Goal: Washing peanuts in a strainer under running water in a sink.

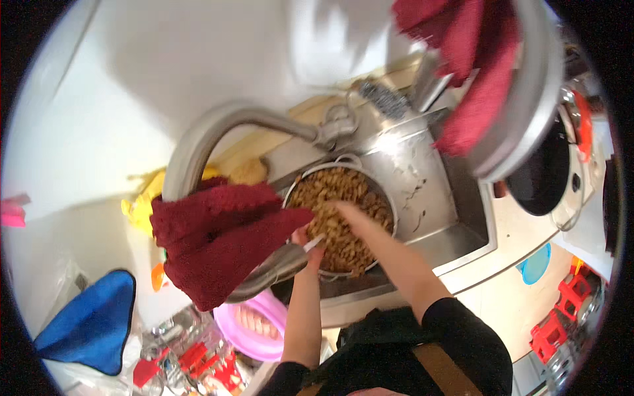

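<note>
Now both hands (352, 218) (316, 252) at pot (395, 223) of brown pieces (338, 188)

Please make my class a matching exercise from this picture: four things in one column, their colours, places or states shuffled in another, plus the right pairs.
Things:
1. oval tub
2. right hand
3. flat pad with a dark edge
4. round pot

Descriptions:
A. blue
B. filled with brown pieces
C. pink
D. within the pot's rim

Pairs: 1-C, 2-D, 3-A, 4-B
</note>
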`<state>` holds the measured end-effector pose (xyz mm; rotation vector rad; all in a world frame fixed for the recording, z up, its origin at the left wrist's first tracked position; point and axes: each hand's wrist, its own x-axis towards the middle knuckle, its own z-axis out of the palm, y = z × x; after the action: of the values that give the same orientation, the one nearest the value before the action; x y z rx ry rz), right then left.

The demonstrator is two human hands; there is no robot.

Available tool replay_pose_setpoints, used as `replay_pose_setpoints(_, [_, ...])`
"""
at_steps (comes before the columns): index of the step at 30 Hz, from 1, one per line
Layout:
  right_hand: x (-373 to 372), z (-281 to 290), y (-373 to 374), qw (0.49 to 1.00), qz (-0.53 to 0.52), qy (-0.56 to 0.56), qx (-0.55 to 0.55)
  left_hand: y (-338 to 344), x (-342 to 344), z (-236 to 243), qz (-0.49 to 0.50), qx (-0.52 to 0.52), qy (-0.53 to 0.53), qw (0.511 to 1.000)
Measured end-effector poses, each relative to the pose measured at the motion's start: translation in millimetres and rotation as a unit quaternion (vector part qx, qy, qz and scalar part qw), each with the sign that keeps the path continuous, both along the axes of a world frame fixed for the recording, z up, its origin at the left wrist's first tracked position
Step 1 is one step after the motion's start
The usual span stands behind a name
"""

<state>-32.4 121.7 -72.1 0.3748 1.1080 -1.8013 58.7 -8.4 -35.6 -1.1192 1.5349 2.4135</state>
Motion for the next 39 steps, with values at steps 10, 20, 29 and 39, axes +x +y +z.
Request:
replay_pose_setpoints(10, [54.4, 63.7, -45.3, 0.955, 0.023, 0.279, 0.096, 17.9, 5.4, 48.3, 0.192, 0.086, -0.079, 0.974])
replay_pose_setpoints(20, [53.3, 47.6, -47.2, 0.894, -0.106, 0.335, 0.277, 50.1, -13.7, 22.1, 0.047, 0.253, 0.045, 0.965])
replay_pose_setpoints(29, [34.2, 90.1, -13.6, 0.932, -0.029, 0.279, 0.228, 27.9, -10.9, -17.7, 0.046, 0.380, 0.082, 0.920])
replay_pose_setpoints(39, [56.2, 76.6, -34.7, 0.862, -0.005, 0.427, 0.275, -9.5, 19.6, -43.6, 0.024, 0.445, 0.177, 0.877])
